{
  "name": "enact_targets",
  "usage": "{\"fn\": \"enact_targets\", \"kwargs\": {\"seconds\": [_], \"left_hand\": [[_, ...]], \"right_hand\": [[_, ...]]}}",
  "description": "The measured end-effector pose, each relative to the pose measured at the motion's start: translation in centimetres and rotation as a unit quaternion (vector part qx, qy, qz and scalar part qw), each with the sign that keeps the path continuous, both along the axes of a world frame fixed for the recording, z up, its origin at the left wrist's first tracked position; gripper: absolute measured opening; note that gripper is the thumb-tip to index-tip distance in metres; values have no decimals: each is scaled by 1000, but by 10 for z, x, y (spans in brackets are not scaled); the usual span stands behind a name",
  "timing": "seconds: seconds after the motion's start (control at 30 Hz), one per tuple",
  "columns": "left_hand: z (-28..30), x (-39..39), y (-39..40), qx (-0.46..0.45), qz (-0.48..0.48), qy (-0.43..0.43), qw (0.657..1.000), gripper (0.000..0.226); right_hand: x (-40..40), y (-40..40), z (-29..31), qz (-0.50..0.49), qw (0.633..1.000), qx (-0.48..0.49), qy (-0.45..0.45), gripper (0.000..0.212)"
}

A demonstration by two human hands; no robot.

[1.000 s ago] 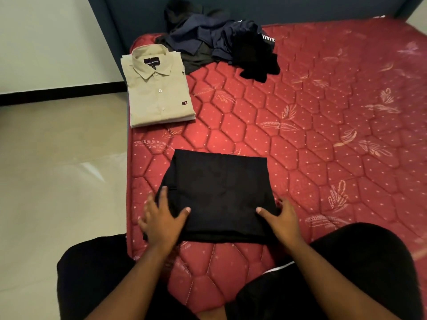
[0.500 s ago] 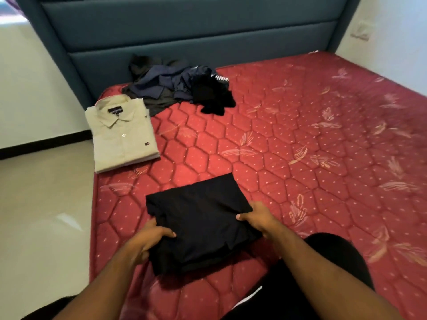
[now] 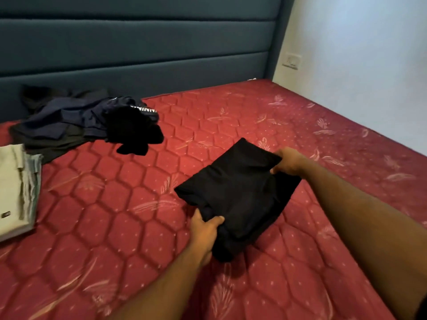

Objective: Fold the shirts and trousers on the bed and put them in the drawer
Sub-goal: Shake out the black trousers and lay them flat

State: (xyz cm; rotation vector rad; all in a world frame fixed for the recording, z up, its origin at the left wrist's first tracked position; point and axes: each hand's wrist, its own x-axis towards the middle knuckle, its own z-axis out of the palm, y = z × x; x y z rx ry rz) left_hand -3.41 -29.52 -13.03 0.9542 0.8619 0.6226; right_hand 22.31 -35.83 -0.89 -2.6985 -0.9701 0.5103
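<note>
- The folded black garment sits near the middle of the red quilted mattress, held at two opposite edges and tilted, its far corner pointing toward the headboard (whether its underside touches the mattress or hangs just above, I cannot tell).
- The left hand grips the garment's near-left edge, thumb curled over the top layer and the fingers tucked underneath out of sight.
- The right hand grips the far-right edge, fingers curled round the fold.
- Both forearms reach in from the bottom of the view, bare.
- A loose heap of dark clothes, navy and black with a strip of white lettering showing, lies unfolded at the head of the bed, against the dark blue padded headboard and well apart from the held garment.
- A folded beige shirt lies at the left edge of the mattress, just beside the heap and partly cut off by the frame.
- A white wall with a switch plate stands to the right of the headboard.
</note>
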Motion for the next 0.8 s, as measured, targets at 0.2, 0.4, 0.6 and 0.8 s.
{"fn": "enact_targets", "kwargs": {"seconds": [0.2, 0.4, 0.6, 0.8], "left_hand": [[-51, 60, -8, 67, 27, 208, 975, 56], [-65, 65, -2, 587, -187, 446, 649, 79], [-36, 50, 23, 548, -312, 467, 620, 80], [9, -29, 68, 544, -243, 499, 629, 85]], "right_hand": [[66, -33, -79, -74, 992, -7, -102, 43], [14, -35, -176, 117, 986, -71, -96, 95], [-10, -36, -146, 112, 983, -84, -121, 71], [-83, 16, -106, 188, 974, -97, -82, 63]]}}
